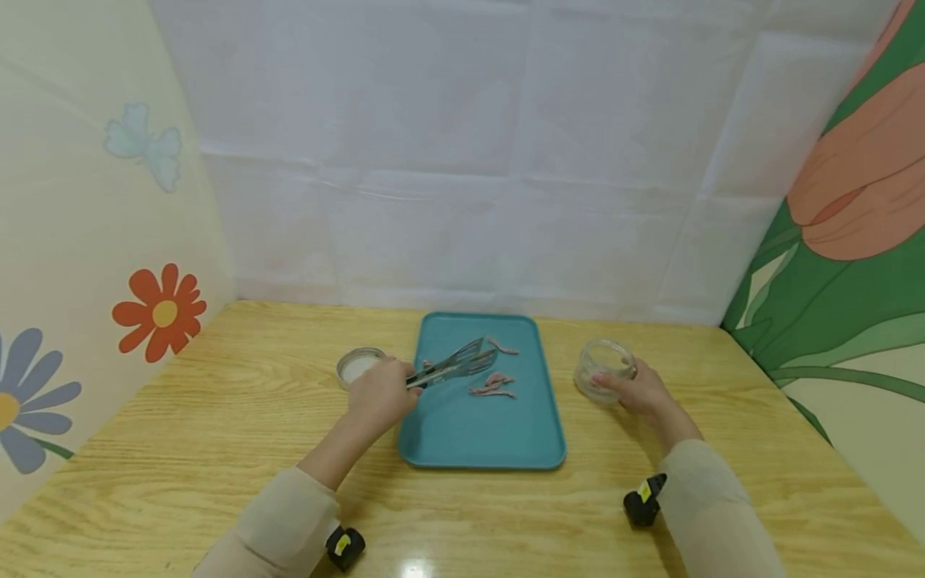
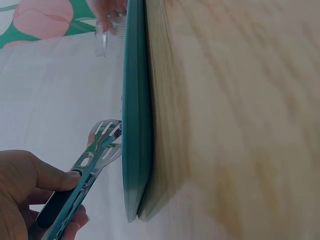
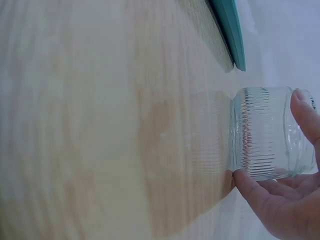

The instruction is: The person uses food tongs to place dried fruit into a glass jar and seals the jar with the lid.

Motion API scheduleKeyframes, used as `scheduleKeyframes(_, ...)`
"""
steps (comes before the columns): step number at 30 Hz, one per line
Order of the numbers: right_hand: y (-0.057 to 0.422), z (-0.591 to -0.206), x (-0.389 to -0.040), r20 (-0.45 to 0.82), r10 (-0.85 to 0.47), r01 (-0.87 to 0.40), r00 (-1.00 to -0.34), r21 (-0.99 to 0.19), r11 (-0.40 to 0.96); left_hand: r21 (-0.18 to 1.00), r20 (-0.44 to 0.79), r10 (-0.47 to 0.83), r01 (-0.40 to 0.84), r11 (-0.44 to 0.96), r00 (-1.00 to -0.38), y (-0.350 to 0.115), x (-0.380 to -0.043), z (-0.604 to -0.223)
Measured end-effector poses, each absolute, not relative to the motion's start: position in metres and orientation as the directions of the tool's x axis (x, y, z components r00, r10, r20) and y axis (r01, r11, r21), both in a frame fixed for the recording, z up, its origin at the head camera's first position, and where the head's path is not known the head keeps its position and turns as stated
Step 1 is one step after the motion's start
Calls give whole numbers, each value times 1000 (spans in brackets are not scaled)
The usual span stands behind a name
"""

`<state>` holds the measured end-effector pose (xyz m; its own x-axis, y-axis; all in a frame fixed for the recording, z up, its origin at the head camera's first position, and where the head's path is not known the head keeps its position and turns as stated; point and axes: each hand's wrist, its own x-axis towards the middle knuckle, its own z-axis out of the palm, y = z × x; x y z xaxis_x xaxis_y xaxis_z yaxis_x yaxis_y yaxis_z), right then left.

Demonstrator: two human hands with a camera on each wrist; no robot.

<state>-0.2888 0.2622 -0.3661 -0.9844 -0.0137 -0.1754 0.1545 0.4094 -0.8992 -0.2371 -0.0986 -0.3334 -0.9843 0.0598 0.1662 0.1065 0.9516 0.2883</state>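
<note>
My left hand (image 1: 381,392) grips a pair of metal tongs (image 1: 457,364) by the dark handles, thumb on one side in the left wrist view. The slotted tong heads stand a little apart, low over the blue tray (image 1: 482,437), beside a thin pinkish strip (image 1: 503,348). More pinkish strips (image 1: 495,385) lie in a small heap mid-tray. With my right hand (image 1: 643,391) I hold a clear glass jar (image 3: 260,132) upright at the table, right of the tray. Its mouth is uncovered, and a reddish streak shows through the ribbed wall near the base.
A round lid (image 1: 354,368) lies left of the tray, partly behind my left hand. The wooden table (image 1: 238,425) meets a white cloth backdrop (image 1: 462,241) behind, with painted panels on both sides. Each sleeve carries a small black wrist camera.
</note>
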Motion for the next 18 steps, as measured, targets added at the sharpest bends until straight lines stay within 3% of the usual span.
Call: scheduleKeyframes(18, 263, -369, -289, -176, -3, 159, -984, -899, 408, 253, 88, 51, 72, 965, -995, -94, -241, -331)
